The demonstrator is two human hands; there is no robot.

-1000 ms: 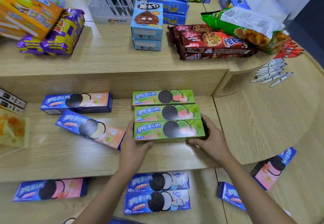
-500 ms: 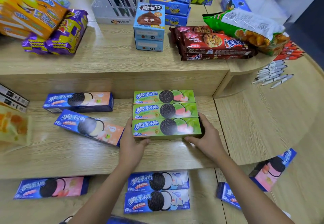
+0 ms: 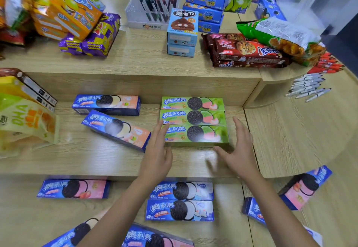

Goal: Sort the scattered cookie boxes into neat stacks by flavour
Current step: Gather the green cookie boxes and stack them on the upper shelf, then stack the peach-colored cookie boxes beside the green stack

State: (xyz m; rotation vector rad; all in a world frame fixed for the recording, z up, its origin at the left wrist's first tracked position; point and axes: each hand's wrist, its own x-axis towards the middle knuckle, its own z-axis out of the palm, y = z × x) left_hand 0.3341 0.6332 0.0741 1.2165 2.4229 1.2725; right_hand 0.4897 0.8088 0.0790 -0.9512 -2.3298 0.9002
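And release! Left hand and right hand spring open, holding nothing, off the nearest green Oreo box at twelve o'clock. Green row squared; the peach boxes at ten o'clock look next.

bright, even light is falling from overhead, throwing white glare across the middle shelf and only soft shadows beneath the hands. the wide lens is bending the shelf lines at the edges, and motion blur is smearing the lower corners.
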